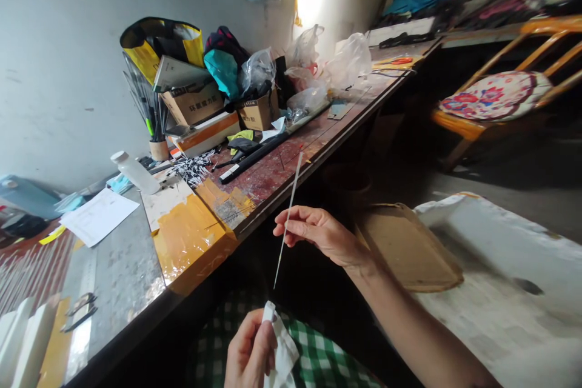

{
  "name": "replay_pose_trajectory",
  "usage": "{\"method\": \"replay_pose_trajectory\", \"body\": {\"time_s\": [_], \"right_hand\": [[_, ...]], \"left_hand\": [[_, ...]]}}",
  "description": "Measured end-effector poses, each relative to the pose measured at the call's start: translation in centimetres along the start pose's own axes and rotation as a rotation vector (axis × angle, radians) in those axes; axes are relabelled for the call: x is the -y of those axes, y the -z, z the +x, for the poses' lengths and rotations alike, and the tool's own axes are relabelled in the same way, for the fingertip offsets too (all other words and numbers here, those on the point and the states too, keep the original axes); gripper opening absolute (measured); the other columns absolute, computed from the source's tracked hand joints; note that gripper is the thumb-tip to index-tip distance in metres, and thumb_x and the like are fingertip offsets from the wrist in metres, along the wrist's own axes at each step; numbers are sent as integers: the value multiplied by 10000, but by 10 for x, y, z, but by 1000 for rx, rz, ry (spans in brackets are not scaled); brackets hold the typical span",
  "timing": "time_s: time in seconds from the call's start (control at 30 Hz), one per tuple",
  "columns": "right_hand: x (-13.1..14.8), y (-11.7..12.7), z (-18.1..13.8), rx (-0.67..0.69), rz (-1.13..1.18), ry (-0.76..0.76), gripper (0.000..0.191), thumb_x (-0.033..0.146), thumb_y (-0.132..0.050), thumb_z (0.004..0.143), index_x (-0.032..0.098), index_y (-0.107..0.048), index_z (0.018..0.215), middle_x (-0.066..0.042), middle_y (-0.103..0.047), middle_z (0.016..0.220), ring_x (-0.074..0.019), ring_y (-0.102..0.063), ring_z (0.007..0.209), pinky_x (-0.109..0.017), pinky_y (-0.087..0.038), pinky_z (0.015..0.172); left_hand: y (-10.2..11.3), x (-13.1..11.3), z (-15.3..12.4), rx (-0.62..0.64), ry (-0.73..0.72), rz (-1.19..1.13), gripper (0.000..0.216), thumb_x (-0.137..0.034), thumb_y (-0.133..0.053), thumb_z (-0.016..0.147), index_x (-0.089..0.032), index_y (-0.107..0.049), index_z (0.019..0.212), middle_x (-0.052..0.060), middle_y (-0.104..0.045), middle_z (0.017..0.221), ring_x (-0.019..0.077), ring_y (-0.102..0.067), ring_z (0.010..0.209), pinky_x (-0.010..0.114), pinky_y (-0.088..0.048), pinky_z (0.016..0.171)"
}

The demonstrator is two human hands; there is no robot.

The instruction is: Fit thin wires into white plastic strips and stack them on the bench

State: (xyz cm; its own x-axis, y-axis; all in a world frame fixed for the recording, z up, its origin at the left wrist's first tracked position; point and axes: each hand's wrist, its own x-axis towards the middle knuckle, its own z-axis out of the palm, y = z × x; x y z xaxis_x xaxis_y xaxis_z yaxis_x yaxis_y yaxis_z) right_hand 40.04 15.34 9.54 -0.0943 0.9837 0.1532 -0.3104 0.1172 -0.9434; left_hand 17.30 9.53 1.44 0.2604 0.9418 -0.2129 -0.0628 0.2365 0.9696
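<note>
Between the thumb and fingers of my right hand (316, 230) is a thin, pale rod (294, 188). It stands at a slant, its upper end past the bench edge in view and its lower end pointing down towards my left hand (249, 348). That hand pinches a folded white cloth or tissue (284, 348), whose loose part hangs over my green checked garment (313, 339). A small gap separates the rod's lower tip from the folded cloth.
The bench (273, 176) runs diagonally, with a tape-covered box edge (191, 236) nearest me. On it are a white bottle (136, 173), paper (100, 215), black-and-white small sticks (193, 168), and cardboard boxes (193, 103). At right are a cardboard sheet (409, 248) and a chair (495, 94).
</note>
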Motion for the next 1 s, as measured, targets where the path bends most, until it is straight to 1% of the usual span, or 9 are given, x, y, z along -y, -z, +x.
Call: {"method": "replay_pose_trajectory", "body": {"time_s": [0.1, 0.2, 0.3, 0.5, 0.67, 0.77, 0.83, 0.9, 1.0], "right_hand": [[2, 2, 2, 47, 15, -33, 243, 279, -637, 858, 168, -676, 1071, -46, -732, 959, -91, -636, 711, -236, -512, 715], [1, 1, 5, 1, -16, -51, 210, 297, -646, 846, 149, -690, 989, -46, -739, 895, -92, -632, 662, -233, -512, 663], [-2, -2, 8, -81, -61, -25, 208, 320, -670, 824, 136, -685, 919, -42, -735, 831, -89, -615, 617, -229, -506, 622], [-8, -8, 10, -216, -130, 40, 228, 360, -708, 781, 155, -612, 756, -10, -708, 721, -69, -544, 528, -212, -464, 543], [-5, -11, 10, -268, -186, 65, 267, 369, -726, 763, 171, -552, 726, 15, -663, 683, -69, -505, 516, -201, -438, 504], [-4, -14, 1, -231, -241, 82, 248, 406, -665, 821, 176, -572, 820, -4, -670, 791, -88, -543, 593, -198, -452, 523], [-10, -18, -14, -144, -336, 43, 256, 427, -548, 901, 180, -607, 870, -8, -672, 823, -91, -553, 606, -195, -449, 532], [-25, -24, -33, -12, -443, -89, 331, 434, -465, 941, 178, -652, 848, 11, -654, 710, -90, -544, 552, -193, -434, 520], [-55, -36, -61, 156, -454, -354, 352, 449, -497, 914, 165, -688, 830, 47, -568, 500, -103, -535, 456, -197, -424, 479]], "left_hand": [[-4, -3, -1, 1, 115, -46, 433, -571, -638, 749, -139, -661, 775, -52, -382, 516, 56, -308, 442, 197, -208, 439], [-8, -6, -1, 27, 150, -77, 422, -564, -625, 765, -144, -646, 753, -59, -371, 497, 47, -273, 424, 191, -182, 420], [-8, -5, 0, 44, 111, -81, 385, -526, -630, 781, -141, -655, 780, -50, -404, 504, 52, -303, 431, 188, -203, 423], [-6, 2, 6, -6, 20, -23, 352, -489, -677, 756, -142, -689, 814, -10, -522, 589, 79, -433, 496, 195, -319, 488], [-9, 2, 7, -54, -39, -33, 315, -454, -707, 741, -152, -714, 829, -19, -530, 576, 79, -446, 508, 190, -350, 519], [-12, -1, 9, -140, -37, -118, 314, -453, -721, 729, -161, -716, 844, -17, -561, 578, 84, -478, 541, 181, -392, 564], [-14, -5, 11, -237, -2, -240, 327, -457, -740, 707, -174, -710, 868, 2, -630, 654, 99, -547, 593, 180, -437, 595], [-15, -13, 13, -318, 20, -398, 361, -447, -771, 672, -190, -697, 915, 29, -688, 766, 133, -629, 673, 203, -492, 638], [-18, -28, 16, -380, -7, -577, 403, -397, -800, 654, -199, -669, 980, 67, -721, 893, 180, -691, 774, 256, -546, 709]]}}
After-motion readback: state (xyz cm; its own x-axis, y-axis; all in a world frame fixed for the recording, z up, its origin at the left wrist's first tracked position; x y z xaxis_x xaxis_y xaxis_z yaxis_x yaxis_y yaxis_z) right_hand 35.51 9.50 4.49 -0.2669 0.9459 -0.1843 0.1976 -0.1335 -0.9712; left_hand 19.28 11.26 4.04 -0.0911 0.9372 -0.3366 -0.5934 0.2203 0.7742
